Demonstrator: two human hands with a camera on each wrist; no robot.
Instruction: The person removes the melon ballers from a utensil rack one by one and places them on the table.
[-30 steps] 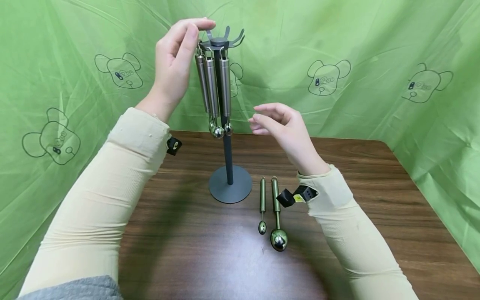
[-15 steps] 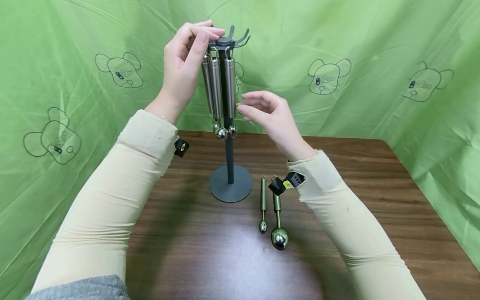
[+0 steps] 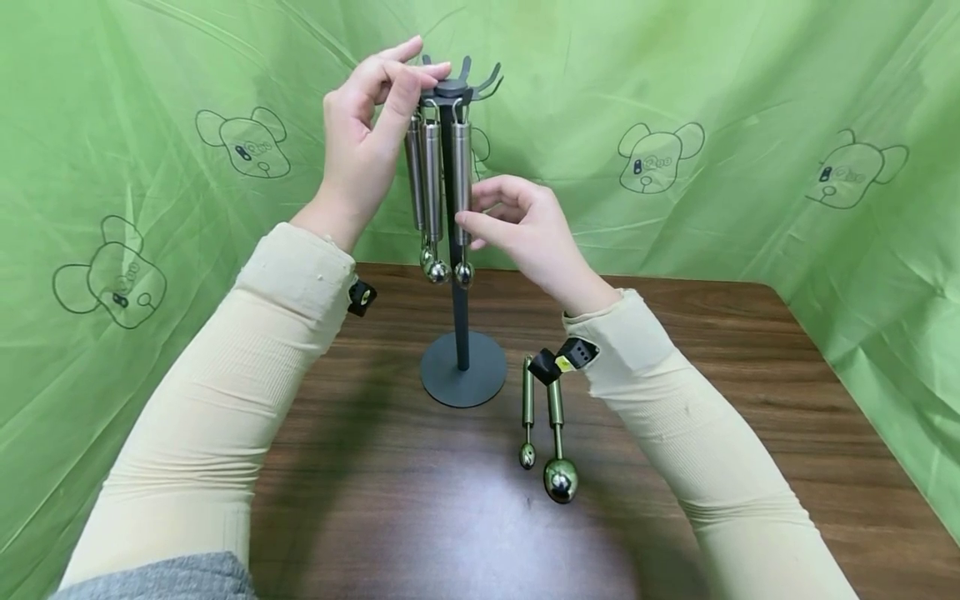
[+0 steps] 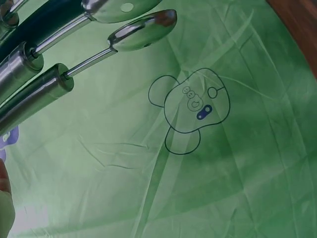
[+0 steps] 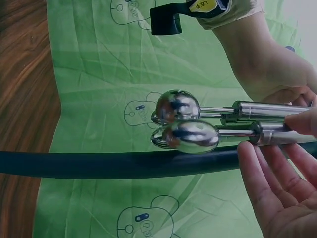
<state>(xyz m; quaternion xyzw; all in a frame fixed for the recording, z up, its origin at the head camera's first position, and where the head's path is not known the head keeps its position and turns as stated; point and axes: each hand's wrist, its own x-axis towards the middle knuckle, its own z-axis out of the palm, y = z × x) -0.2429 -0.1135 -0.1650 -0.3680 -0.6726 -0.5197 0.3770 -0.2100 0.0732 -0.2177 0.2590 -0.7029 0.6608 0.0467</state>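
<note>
On the brown wooden table, a dark grey metal stand stands upright, with a round flat base, a thin pole and a crown of curved hooks at its top. From this crown hang three silver steel utensils, each having a cylindrical handle and a small shiny bowl at the lower end.

The person's right hand grasps the hanging utensil nearest to it, pinching the lower part of the handle between the thumb and the fingers. The middle utensil and the farther left utensil hang close beside each other.

The person's left hand is at the top of the stand, with fingertips touching the crown; whether it also pinches a hook, I cannot tell, because the fingers cover this place.

To the right of the base, two more steel utensils lie on the table, near each other, bowls toward the person: a smaller one and a larger one. A black wrist camera partly hides the larger one's handle. Behind everything hangs green cloth printed with bear-like heads.
</note>
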